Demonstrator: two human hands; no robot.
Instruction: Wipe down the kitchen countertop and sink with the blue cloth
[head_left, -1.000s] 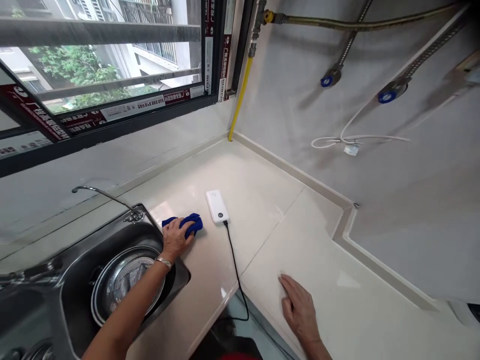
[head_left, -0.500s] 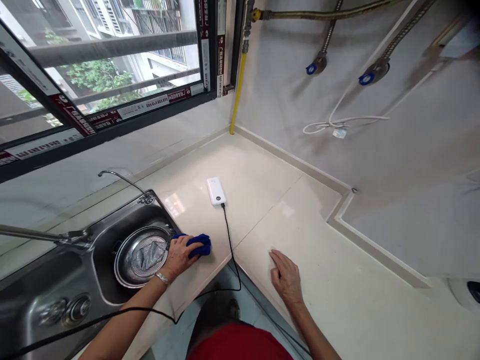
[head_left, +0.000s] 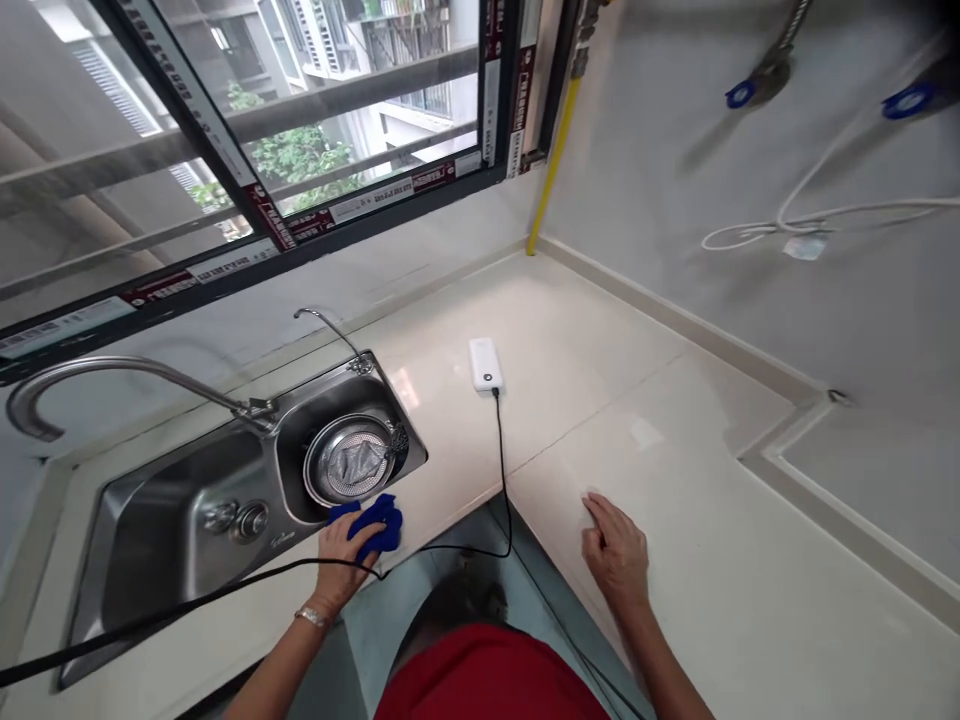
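Gripping blue cloth (head_left: pixel 384 522) in curled left hand (head_left: pixel 341 545), just in front of sink (head_left: pixel 279 500); probably light, soft, best bunched mid-fold. Resting right hand (head_left: pixel 618 552) half-bent, seemingly empty, right of sink.

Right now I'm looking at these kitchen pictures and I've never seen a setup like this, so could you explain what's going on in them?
There is no machine here: everything is seen through one camera worn on a person's head, looking forward and down. The left hand holds a bunched blue cloth on the counter, in front of the sink. The right hand is at the other stretch of counter; whether its fingertips hold anything is too small to tell. A white device lies near the corner with a black cable plugged into it. A round metal bowl sits in the sink's right-hand basin.
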